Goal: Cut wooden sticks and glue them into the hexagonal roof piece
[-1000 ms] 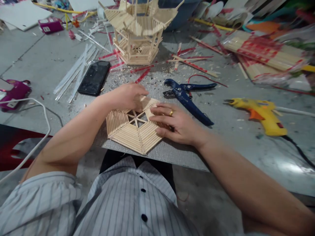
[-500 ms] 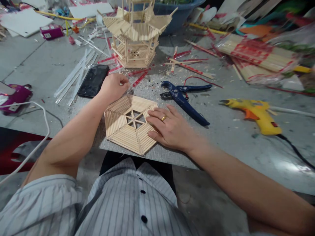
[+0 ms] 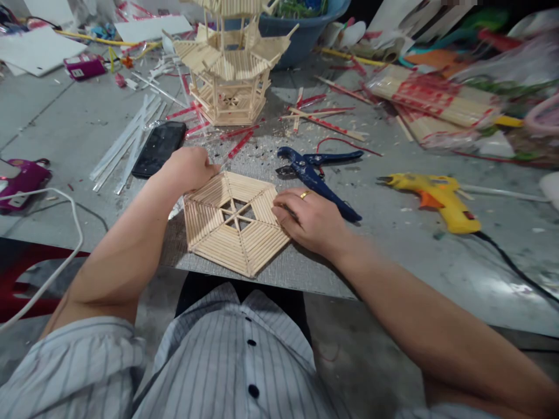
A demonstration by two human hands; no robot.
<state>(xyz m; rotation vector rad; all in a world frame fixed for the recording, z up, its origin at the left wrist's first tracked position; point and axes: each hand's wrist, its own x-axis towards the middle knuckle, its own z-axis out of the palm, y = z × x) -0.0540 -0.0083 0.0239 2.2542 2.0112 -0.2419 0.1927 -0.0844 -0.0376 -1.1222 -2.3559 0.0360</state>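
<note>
A flat hexagonal panel of thin wooden sticks [image 3: 262,247], with a spoked opening at its middle, lies at the table's front edge. My left hand [image 3: 192,167] is closed at its upper left edge, fingertips partly hidden behind the wrist and knuckles. On the right edge, my right hand [image 3: 312,221], wearing a ring, holds the panel with curled fingers. Beyond it stands a tiered pavilion model [image 3: 231,64] built of similar sticks. Blue-handled cutters [image 3: 317,174] lie just past my right hand, and a black phone [image 3: 159,148] is beside my left.
A yellow glue gun [image 3: 437,198] rests at the right with its cord trailing off. Bagged sticks [image 3: 437,99] lie behind it. Clear glue sticks [image 3: 126,142] are at the left, near a purple device [image 3: 24,183] with a white cable. A blue basin [image 3: 301,35] stands at the back.
My left hand has come down onto the panel's upper left edge. My right hand has drawn back from the panel's top to its right edge, fingers now curled. The view has shifted slightly.
</note>
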